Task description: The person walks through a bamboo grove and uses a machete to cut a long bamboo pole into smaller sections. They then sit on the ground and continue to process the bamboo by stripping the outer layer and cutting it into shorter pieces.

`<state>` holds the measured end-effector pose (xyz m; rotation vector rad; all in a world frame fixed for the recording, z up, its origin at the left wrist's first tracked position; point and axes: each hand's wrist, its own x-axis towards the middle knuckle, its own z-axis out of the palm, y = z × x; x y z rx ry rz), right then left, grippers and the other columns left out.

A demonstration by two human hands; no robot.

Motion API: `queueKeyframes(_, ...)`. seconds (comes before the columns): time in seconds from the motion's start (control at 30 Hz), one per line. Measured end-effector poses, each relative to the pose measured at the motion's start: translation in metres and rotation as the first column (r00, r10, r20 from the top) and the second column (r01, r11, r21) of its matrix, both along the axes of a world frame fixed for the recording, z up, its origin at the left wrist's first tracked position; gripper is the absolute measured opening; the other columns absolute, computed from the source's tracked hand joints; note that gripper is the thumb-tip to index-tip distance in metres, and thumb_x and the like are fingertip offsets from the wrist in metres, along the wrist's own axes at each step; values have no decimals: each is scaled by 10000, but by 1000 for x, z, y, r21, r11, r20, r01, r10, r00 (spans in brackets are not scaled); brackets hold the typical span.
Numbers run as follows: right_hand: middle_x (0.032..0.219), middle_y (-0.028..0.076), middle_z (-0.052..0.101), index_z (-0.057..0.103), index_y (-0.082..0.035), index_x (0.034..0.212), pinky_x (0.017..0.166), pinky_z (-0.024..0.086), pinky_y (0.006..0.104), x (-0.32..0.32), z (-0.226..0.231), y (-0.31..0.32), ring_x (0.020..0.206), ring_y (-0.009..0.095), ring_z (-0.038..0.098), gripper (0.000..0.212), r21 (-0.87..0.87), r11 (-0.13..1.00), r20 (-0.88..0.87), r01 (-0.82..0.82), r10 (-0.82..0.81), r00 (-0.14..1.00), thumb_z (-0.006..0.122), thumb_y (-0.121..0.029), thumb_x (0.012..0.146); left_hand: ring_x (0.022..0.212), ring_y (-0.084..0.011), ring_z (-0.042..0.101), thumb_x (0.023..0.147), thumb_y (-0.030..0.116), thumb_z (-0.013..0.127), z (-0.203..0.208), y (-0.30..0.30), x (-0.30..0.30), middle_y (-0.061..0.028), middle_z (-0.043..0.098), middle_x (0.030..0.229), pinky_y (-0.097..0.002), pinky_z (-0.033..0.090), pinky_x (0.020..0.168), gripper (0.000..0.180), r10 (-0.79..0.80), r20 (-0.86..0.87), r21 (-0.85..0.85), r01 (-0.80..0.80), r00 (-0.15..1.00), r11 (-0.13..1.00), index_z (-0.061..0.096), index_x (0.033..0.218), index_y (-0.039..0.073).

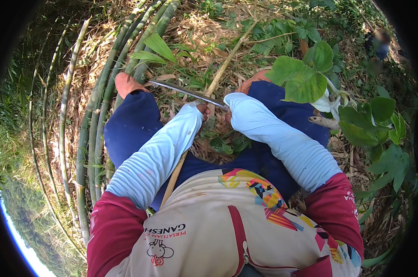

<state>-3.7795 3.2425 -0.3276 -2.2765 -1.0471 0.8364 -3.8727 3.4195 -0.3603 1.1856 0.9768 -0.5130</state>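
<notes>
In the head view, the left hand point(203, 110) is closed around a long, pale wooden stick point(230, 57), thin, slightly crooked and smooth-looking, which slants from the upper middle down past the left forearm to the shirt point(200, 226). The right hand point(228, 117), mostly covered by its cuff, has its grip clamped on the end of a knife point(181, 89), whose narrow, shiny metal blade crosses the stick just beyond the left hand. Stick and knife both lie in front of the person, between the spread knees of the dark blue cloth trousers point(130, 122). Wrinkled, light blue sleeves point(156, 154) cover the forearms. The ground point(197, 34) is a rough litter of dry, papery strips and grass. The blade's far end reaches close to the orange-brown left shoe point(127, 85), with smooth, round, jointed green bamboo stems point(91, 152) just beyond, leaving little room on that side. On the right, broad, soft-looking leaves point(306, 83) and a blunt, broken branch point(324, 122) crowd near the right knee. Ahead, past the blade, the low litter leaves more open room, crossed by the stick's upper part.
</notes>
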Motion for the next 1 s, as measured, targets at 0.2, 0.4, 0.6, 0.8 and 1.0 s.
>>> queueKeyframes(0.2,710,198,542,535,-33,784,610,436,422,3,-5,2,701,386,563,177,168,986,289,-1,-48,956,676,-135,754,369,-125,354,884,281,511,7,0,8,-8,413,491,-280,241,344,261,18,30,77,-20,999,997,493,693,103)
queueKeyframes(0.4,727,190,556,559,-38,825,621,444,419,8,-6,-2,719,384,571,168,98,995,349,-13,-22,937,679,-110,731,340,-106,293,894,342,555,35,3,1,3,365,470,-266,202,327,296,57,199,79,-75,978,994,477,738,103)
queueKeyframes(0.6,744,183,569,583,-43,867,631,453,416,7,12,-1,737,382,578,191,121,993,265,0,-33,964,682,-84,709,343,-148,355,964,431,408,110,-6,2,-25,336,430,-299,294,351,492,-128,199,150,98,972,984,404,596,104)
queueKeyframes(0.8,761,175,583,607,-48,908,641,461,413,4,58,1,756,380,586,235,264,964,170,-7,-39,985,685,-59,686,374,-145,372,978,397,385,124,-15,-2,-30,358,466,-286,308,368,389,-97,262,193,46,960,980,468,768,80)
queueKeyframes(1.0,798,159,589,610,-58,895,649,472,399,-1,60,3,773,364,592,231,380,924,176,37,-111,978,694,-61,680,386,-141,346,984,331,386,128,-17,-4,-28,360,480,-284,292,371,301,-117,227,194,73,967,978,479,866,71)
